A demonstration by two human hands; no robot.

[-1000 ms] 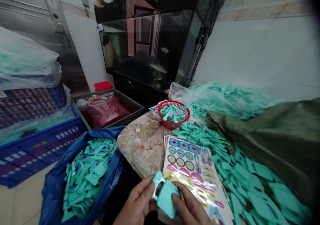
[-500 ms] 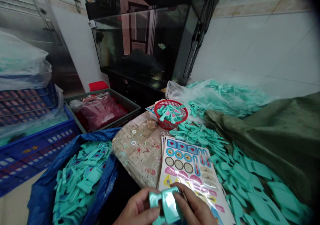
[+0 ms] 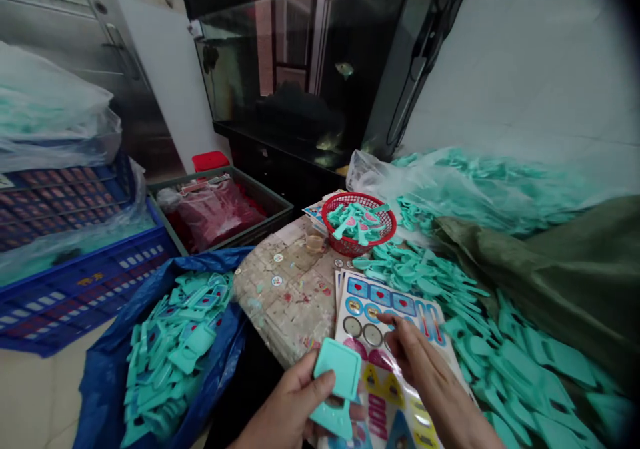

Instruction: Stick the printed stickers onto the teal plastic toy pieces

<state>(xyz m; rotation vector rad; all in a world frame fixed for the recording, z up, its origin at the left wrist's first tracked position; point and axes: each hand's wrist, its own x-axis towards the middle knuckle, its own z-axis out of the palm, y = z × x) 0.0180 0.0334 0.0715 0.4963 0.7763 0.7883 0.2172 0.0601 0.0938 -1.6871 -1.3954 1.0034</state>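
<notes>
My left hand (image 3: pixel 295 396) grips a teal plastic toy piece (image 3: pixel 339 368) near the bottom of the head view. The piece has a flat, rounded-square panel with a raised rim and an opening below it. My right hand (image 3: pixel 425 369) is over a sticker sheet (image 3: pixel 364 350), its index finger stretched out by the row of round stickers. Nothing shows in the right hand, though its other fingers are partly hidden. The sheet carries heart, round, thermometer, pink and yellow stickers and lies on other sheets.
A red basket (image 3: pixel 335 242) of teal pieces stands on the worn table (image 3: pixel 260 289). Loose teal pieces (image 3: pixel 520 362) spread along the right, beside a green cloth (image 3: pixel 565 256). A blue bag (image 3: pixel 95 376) of stickered pieces is at left. Behind stands a fish tank (image 3: pixel 280 69).
Both hands were on the teal piece; my right hand has let go and moved up and right over the sticker sheet. My left hand now holds the piece alone. The view has shifted slightly.
</notes>
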